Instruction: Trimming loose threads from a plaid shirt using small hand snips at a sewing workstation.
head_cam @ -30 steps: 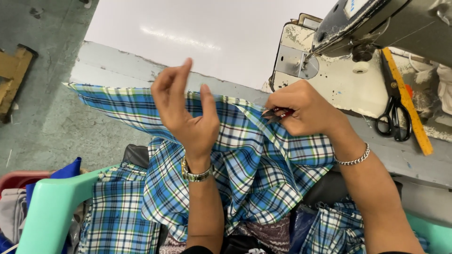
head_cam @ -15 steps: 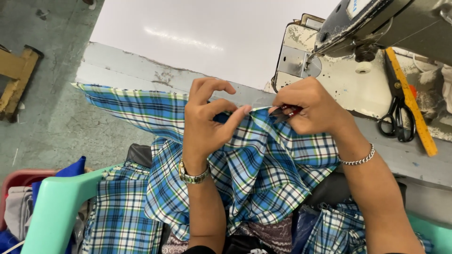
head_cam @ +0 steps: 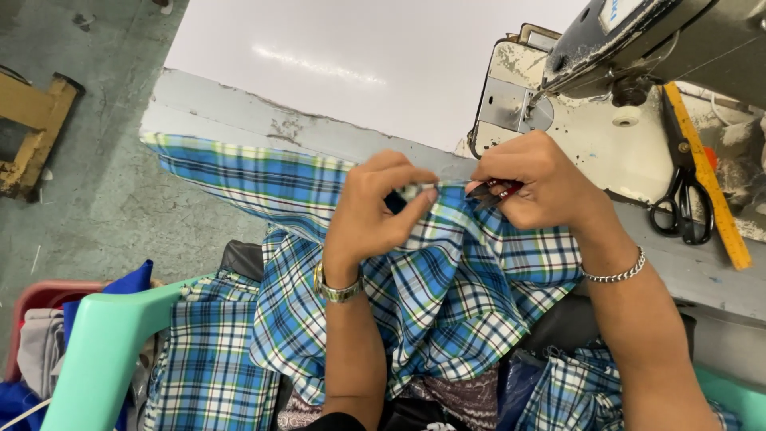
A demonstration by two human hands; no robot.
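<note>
The left hand (head_cam: 375,211) pinches the edge of the blue plaid fabric (head_cam: 447,295). Just beside it, the right hand (head_cam: 538,179) grips a small red thread snipper (head_cam: 493,191) on this edge, in front of the sewing machine (head_cam: 638,48).

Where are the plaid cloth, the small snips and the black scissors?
Plaid cloth (head_cam: 447,295), head view, on the draped middle below the hands.
Snips (head_cam: 493,190), head view, on the red-and-dark tool in the right hand (head_cam: 542,179).
Scissors (head_cam: 685,209), head view, on the black handles.
</note>
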